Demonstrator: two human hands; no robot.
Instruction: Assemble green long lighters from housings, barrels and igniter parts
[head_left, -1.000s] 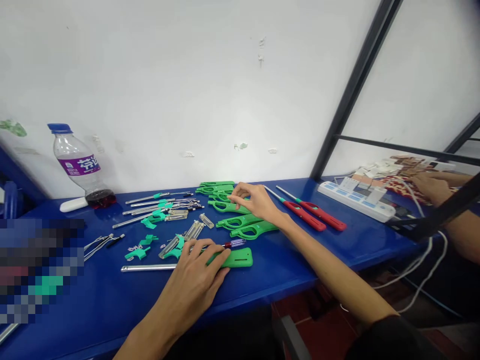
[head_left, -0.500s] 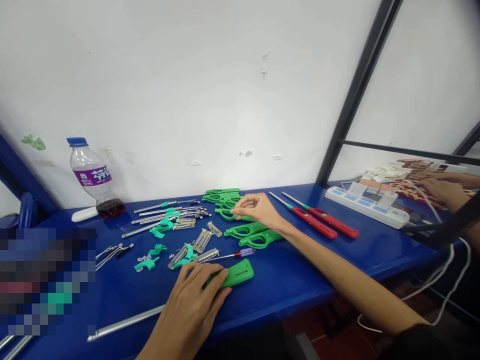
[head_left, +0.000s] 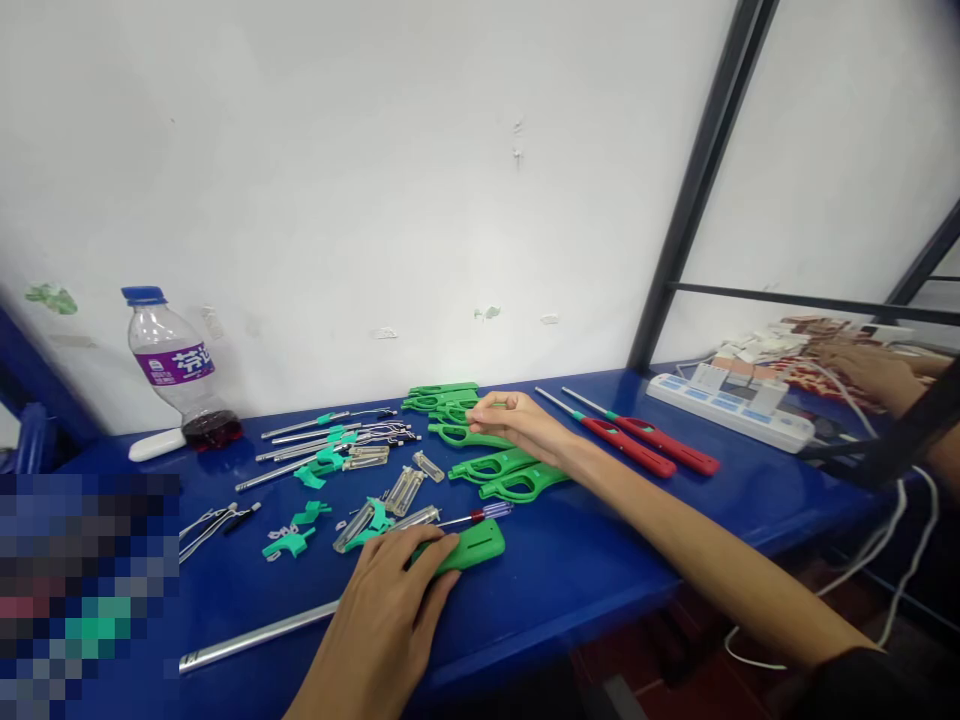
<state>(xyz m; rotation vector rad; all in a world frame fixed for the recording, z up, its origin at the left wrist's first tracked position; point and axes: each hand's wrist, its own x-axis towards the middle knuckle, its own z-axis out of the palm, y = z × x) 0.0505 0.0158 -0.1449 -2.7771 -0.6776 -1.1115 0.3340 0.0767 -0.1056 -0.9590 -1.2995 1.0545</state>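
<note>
My left hand [head_left: 394, 590] is wrapped over a green utility lighter [head_left: 480, 545] lying near the table's front edge; its metal tube [head_left: 262, 635] sticks out to the left from under the hand. Farther back, my right hand [head_left: 517, 420] hovers over the green handle shells [head_left: 506, 485], thumb and fingertips pinched together. Whatever is between those fingertips is too small or hidden to make out. A screwdriver [head_left: 495, 511] with a clear purple handle lies just behind the left hand. Clear fuel tanks [head_left: 405, 490] and teal plastic pieces [head_left: 289, 543] are scattered to its left.
Metal tubes with wires [head_left: 300, 447] lie at the back left, by a drink bottle [head_left: 176, 365]. Two red lighters [head_left: 637, 450] and a white power strip [head_left: 727, 412] lie to the right, beside a black metal frame [head_left: 694, 190]. Another person's hand [head_left: 862, 365] shows beyond it.
My right hand has risen slightly from the green handle shells, its fingers still pinched. The left hand stays on the green lighter. The view has shifted a little.
</note>
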